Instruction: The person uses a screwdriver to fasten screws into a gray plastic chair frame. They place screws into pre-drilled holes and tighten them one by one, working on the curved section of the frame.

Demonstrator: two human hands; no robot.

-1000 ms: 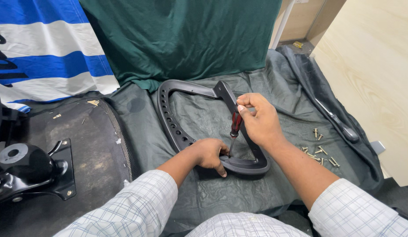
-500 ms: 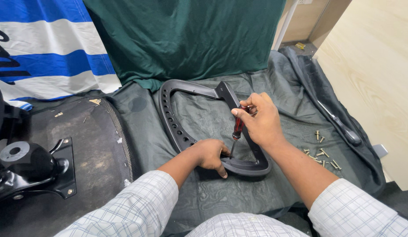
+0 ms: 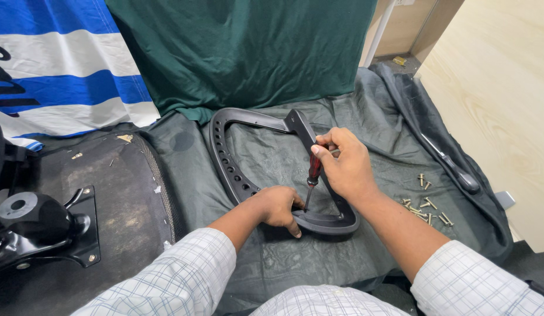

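The tip of the screwdriver (image 3: 312,175) is hidden where it meets the black curved frame (image 3: 225,164), behind the left hand (image 3: 279,206), so the screw under it cannot be made out. The near end of the frame is partly covered by the left hand's fingers and by the right wrist. Both forearms are cut off by the bottom edge of the view, only checked sleeves (image 3: 178,275) being seen. At the left edge a black metal bracket (image 3: 44,228) and a dark seat base (image 3: 120,193) are only partly in view.

The frame is laid flat on a grey-green cloth (image 3: 272,158) spread over the floor, about the middle of the cloth, its open loop pointing towards the far edge and a row of holes seen along its left side. A small heap of brass-coloured screws (image 3: 427,208) lies on the cloth towards its right edge, well apart from the frame. A long dark tool (image 3: 453,167) lies beyond them near the same edge. A dark green cloth (image 3: 243,52) and a blue and white striped cloth (image 3: 55,70) are draped behind, along the far edge. Pale wooden flooring (image 3: 500,88) is seen on the right.

The left hand is pressed palm down on the frame's near curve, fingers curled over it. The right hand (image 3: 345,167) is closed around the red handle of the screwdriver, which is held nearly upright, thumb and fingers bunched at its top.
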